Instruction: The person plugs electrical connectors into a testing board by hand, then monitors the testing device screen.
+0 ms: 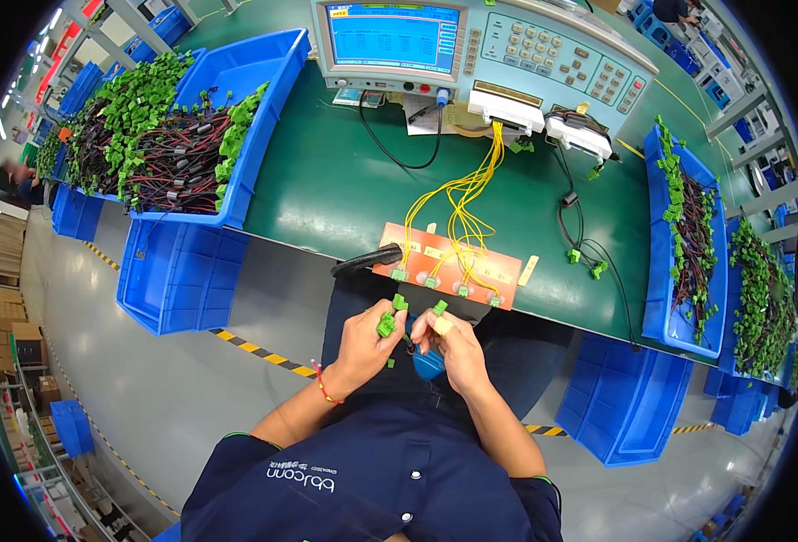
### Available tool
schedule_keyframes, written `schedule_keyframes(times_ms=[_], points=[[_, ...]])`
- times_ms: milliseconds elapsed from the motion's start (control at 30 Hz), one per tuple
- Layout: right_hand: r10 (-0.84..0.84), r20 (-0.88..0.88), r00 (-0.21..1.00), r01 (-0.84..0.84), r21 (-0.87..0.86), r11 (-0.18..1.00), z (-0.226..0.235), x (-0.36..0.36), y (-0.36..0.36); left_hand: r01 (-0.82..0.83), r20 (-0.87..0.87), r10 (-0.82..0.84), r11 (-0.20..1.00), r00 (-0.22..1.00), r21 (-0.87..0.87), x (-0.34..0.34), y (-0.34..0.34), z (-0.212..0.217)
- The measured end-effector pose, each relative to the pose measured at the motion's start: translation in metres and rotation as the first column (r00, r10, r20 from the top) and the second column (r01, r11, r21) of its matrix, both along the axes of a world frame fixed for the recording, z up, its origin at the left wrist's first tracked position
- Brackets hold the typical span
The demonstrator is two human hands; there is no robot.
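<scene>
Both my hands are raised in front of my lap, just short of the table's front edge. Closed fingers of my left hand [360, 350] grip green connectors [386, 323], with another green piece at the fingertips. My right hand [460, 355] is pinched on a single green connector [440, 308]; a pale yellow wrap covers one of its fingers. Under the right hand shows a blue object [429, 364], its kind unclear. Just beyond the hands lies an orange test board [498, 268], with green sockets [463, 290] along its near edge and yellow wires [471, 192] running from it.
A bench tester [544, 56] with a lit screen stands at the back of the green table [318, 172]. Blue bins [268, 108] of green-ended cables flank it at left and right [659, 271]. A black cable [572, 217] lies right of the board. Blue crates [178, 287] stand below.
</scene>
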State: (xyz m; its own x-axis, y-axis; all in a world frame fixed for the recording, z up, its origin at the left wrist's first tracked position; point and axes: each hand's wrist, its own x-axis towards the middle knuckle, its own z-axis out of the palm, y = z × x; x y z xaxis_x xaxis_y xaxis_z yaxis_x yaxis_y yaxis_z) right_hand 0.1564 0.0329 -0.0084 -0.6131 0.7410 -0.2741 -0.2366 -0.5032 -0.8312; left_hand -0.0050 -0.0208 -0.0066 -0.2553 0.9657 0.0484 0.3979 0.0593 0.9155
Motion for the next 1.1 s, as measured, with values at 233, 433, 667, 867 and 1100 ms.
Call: schedule_keyframes(times_ms=[233, 433, 667, 867, 1100], points=[[0.000, 0.061, 0.998, 0.001, -0.020, 1.000, 0.004, -0.023, 0.011, 0.026, -0.119, -0.016, 0.996, 0.993, 0.081, -0.020, -0.003, 0.003], [0.016, 0.064, 0.998, -0.014, -0.029, 0.999, 0.002, -0.023, 0.017, 0.271, 0.702, -0.106, 0.954, 0.704, -0.127, -0.026, 0.002, 0.005], [0.008, 0.021, 1.000, -0.005, -0.124, 0.992, 0.001, -0.021, 0.026, 0.324, 0.870, 0.047, 0.917, 0.490, -0.233, -0.028, 0.018, -0.003], [0.199, 0.204, 0.958, -0.264, 0.370, 0.891, -0.021, 0.002, 0.016, 0.324, 0.888, 0.060, 0.918, 0.457, -0.229, -0.027, 0.020, 0.000], [-0.117, 0.486, 0.866, -0.321, 0.720, 0.615, -0.038, -0.002, -0.001, 0.289, 0.854, 0.081, 0.921, 0.514, -0.261, -0.024, 0.022, -0.002]])
